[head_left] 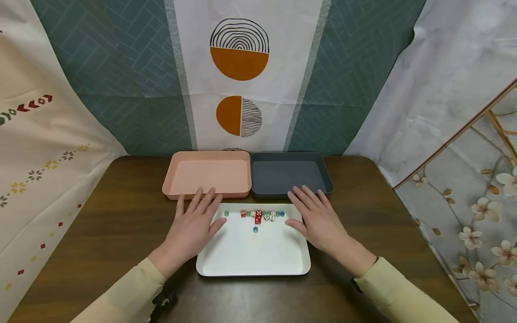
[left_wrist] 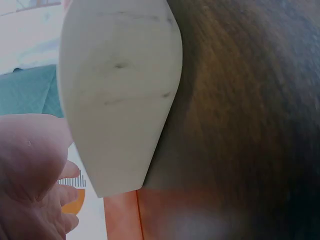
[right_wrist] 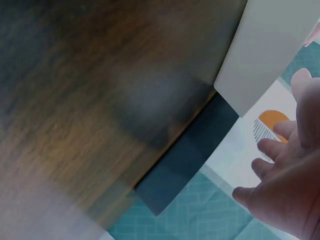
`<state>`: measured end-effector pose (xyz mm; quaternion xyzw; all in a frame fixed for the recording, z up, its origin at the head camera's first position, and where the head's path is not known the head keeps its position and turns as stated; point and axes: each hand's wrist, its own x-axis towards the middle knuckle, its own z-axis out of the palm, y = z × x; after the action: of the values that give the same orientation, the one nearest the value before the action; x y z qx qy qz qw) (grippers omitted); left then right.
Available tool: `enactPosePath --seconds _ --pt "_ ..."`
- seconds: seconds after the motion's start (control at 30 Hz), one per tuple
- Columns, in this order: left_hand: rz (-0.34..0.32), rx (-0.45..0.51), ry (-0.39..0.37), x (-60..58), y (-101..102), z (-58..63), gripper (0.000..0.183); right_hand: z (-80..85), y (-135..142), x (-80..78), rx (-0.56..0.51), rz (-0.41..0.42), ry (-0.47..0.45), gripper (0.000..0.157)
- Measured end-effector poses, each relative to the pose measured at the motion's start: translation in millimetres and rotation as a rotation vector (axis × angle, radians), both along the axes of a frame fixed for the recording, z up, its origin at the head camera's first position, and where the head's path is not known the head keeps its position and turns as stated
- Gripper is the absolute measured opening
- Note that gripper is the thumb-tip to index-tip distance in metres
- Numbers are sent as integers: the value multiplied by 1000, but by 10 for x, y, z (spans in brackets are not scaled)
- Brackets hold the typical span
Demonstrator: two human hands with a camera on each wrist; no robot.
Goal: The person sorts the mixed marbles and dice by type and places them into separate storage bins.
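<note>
Your left hand [head_left: 190, 229] and right hand [head_left: 323, 224], fingers spread, partly hide the white tray [head_left: 253, 258] between them (the dice [head_left: 257, 220] look blurred).

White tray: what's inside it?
The white tray holds red dice, white dice, green marbles and blue marbles, mostly near its far edge. Left hand and right hand cover parts of its rim, hiding anything there.

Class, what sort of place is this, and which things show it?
Probably a makeshift indoor tabletop workspace: patterned cloths hang on three sides of a wooden table bearing a white tray of dice.
</note>
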<state>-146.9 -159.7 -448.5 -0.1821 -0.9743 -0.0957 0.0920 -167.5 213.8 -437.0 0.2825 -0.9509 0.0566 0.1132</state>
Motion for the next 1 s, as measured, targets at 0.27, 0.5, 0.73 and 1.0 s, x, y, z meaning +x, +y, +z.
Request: enactPosePath --seconds 0.27,0.5,0.73,1.0 --pt "-14 18 4 -23 10 -75 72 -73 -30 -5 22 13 -38 83" --pt "-5 3 9 -48 3 -132 73 -131 -27 -38 40 -6 -89 83" --pt "12 -3 19 -61 -23 -149 71 -164 -26 -95 32 -37 -130 82" --pt "30 -3 -3 -70 -39 -157 72 -191 -57 -140 25 -47 -132 80"
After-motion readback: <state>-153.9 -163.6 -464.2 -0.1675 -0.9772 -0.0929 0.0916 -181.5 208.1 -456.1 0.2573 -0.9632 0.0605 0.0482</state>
